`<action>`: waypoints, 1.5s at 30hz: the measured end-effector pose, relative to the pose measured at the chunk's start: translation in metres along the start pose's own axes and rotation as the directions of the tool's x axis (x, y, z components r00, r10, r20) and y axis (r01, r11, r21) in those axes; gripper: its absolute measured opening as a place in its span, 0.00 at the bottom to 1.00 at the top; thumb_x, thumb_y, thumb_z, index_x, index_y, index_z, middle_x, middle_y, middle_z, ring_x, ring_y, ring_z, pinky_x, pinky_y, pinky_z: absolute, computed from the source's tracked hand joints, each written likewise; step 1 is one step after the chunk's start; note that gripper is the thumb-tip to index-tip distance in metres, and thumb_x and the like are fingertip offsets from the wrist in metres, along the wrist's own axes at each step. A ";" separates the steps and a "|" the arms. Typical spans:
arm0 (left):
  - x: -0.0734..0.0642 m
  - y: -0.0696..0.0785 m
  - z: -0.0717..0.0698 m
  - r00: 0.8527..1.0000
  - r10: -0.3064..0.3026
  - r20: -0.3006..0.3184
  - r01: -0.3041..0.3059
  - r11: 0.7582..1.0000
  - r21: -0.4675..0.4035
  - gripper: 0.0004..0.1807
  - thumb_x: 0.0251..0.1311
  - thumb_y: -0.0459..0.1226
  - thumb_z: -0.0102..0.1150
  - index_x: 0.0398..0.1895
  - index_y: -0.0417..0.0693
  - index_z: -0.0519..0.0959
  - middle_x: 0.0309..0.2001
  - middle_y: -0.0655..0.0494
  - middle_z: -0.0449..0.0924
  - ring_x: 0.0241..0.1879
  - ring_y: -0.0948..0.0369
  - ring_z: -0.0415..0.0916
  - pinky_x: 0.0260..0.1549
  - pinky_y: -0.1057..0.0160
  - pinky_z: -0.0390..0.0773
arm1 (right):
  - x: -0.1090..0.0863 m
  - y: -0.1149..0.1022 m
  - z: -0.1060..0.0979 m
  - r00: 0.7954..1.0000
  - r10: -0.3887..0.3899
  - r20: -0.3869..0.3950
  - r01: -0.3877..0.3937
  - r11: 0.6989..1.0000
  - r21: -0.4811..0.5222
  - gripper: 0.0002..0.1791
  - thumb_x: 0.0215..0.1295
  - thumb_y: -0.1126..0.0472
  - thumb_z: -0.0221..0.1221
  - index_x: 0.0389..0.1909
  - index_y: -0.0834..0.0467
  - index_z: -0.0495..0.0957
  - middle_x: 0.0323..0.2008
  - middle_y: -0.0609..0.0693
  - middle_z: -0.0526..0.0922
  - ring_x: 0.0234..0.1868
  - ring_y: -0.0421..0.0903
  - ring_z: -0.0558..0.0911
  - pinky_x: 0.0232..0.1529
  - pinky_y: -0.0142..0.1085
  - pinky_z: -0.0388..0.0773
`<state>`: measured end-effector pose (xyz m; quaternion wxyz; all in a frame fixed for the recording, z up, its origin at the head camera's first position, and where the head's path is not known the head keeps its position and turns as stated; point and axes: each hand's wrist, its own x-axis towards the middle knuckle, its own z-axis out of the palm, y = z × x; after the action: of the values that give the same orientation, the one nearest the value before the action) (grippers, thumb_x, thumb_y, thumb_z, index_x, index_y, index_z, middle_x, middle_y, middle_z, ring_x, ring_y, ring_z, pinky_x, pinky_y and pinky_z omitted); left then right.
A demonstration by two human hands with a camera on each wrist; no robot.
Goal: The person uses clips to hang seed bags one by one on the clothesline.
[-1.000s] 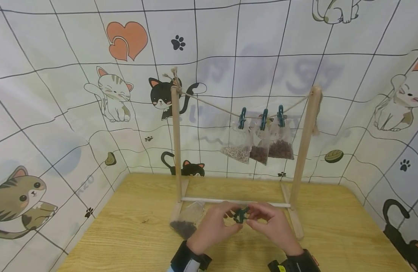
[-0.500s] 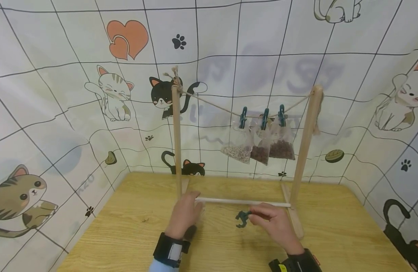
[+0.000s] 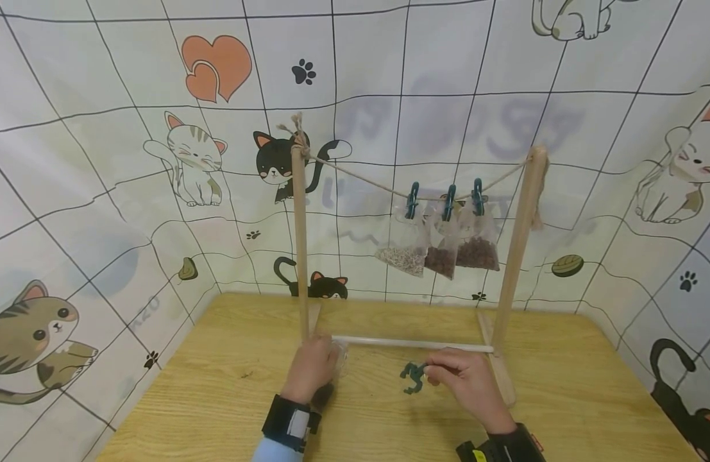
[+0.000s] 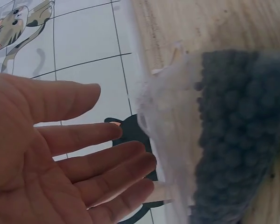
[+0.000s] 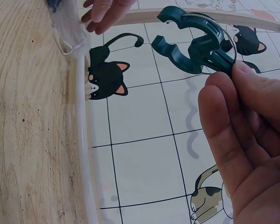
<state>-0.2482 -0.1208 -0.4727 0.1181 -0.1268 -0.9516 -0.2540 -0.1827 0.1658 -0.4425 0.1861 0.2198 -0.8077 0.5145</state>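
My right hand (image 3: 465, 386) pinches a dark green spring clip (image 3: 413, 377) by its handle end between thumb and fingers. In the right wrist view the clip (image 5: 210, 44) has its curved jaws spread apart with nothing between them. At the left foot of the wooden stand, my left hand (image 3: 310, 371) is over a clear plastic bag (image 3: 343, 357) of dark round pellets. From the left wrist, the hand (image 4: 84, 154) shows relaxed, slightly bent fingers beside the loose top of the bag (image 4: 233, 130). The head view hides most of this bag behind hand and wrist.
A wooden stand (image 3: 517, 256) carries a sagging rope (image 3: 355, 174). From it hang a bag of pale grains (image 3: 403, 256) and two bags of brown pellets (image 3: 441, 260), each under a green clip (image 3: 412, 200). A white bar (image 3: 412, 342) crosses low above the table (image 3: 228, 385).
My left hand has let go of the clip and moved left to the bag by the stand's foot. The right hand keeps the clip at nearly the same spot.
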 end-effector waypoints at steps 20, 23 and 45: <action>0.004 -0.010 0.010 1.000 0.002 0.012 -0.002 1.000 -0.002 0.07 0.54 0.34 0.57 0.35 0.42 0.80 0.24 0.57 0.74 0.21 0.62 0.65 0.21 0.64 0.65 | 0.001 -0.003 -0.001 1.000 -0.008 -0.002 0.008 1.000 -0.004 0.06 0.56 0.57 0.61 0.33 0.53 0.83 0.27 0.41 0.81 0.23 0.37 0.78 0.22 0.35 0.75; 0.003 -0.007 0.007 1.000 -0.001 -0.007 0.001 1.000 -0.016 0.09 0.54 0.35 0.58 0.38 0.42 0.81 0.28 0.54 0.78 0.21 0.63 0.66 0.20 0.66 0.67 | 0.001 -0.002 0.000 1.000 -0.008 -0.002 0.008 1.000 -0.010 0.05 0.56 0.58 0.61 0.33 0.53 0.83 0.26 0.41 0.81 0.23 0.37 0.78 0.21 0.35 0.75; -0.009 0.017 -0.044 0.998 0.052 0.043 -0.049 0.997 -0.064 0.03 0.55 0.37 0.59 0.27 0.50 0.82 0.22 0.63 0.76 0.20 0.66 0.67 0.20 0.67 0.68 | 0.000 -0.005 0.003 0.999 0.000 -0.047 -0.002 0.999 -0.042 0.05 0.54 0.59 0.63 0.32 0.47 0.82 0.27 0.41 0.82 0.22 0.36 0.78 0.22 0.35 0.76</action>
<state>-0.2278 -0.1300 -0.4307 0.0994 -0.1599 -0.9420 -0.2778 -0.1804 0.1618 -0.4401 0.2095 0.2031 -0.8139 0.5024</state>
